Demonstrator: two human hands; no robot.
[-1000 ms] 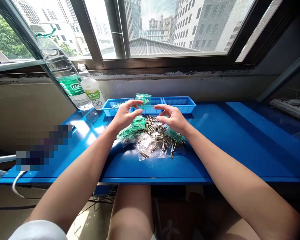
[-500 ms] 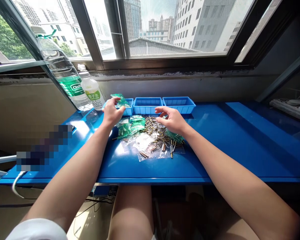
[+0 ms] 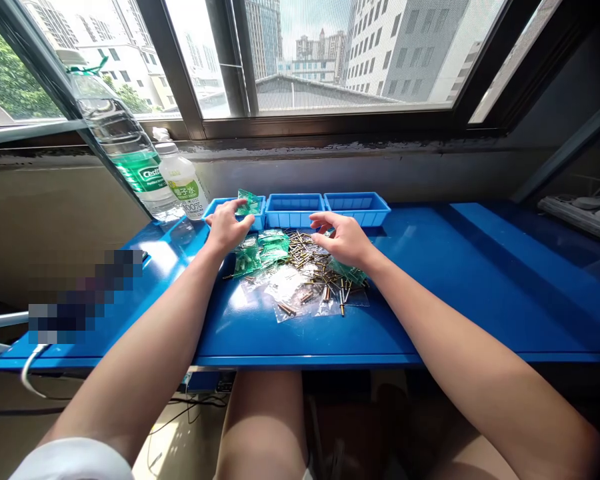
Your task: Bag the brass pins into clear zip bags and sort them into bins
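Note:
My left hand [image 3: 229,225], fingers apart, is at the front of the left blue bin [image 3: 260,217]. Inside that bin a small green plastic packet [image 3: 249,202] stands tilted, just beyond my fingertips. My right hand [image 3: 344,239] hovers with curved, spread fingers over the right side of a loose heap of pop rivets [image 3: 305,252], and nothing shows in its grasp. Between the hands lie more green packets [image 3: 274,247]. Clear bags [image 3: 287,310] with copper-coloured pieces are spread in front of the heap. Part of another green packet [image 3: 349,272] shows under my right hand.
Two more blue bins, a middle one [image 3: 296,219] and a right one [image 3: 360,213], line up beside the left bin on the blue table [image 3: 470,287]. A large water bottle [image 3: 135,160] and a smaller white bottle [image 3: 183,183] stand at the back left, by the window.
The green packet at my left hand has dropped lower into the left bin, and my left fingers have come away from it. My right hand has stayed in place.

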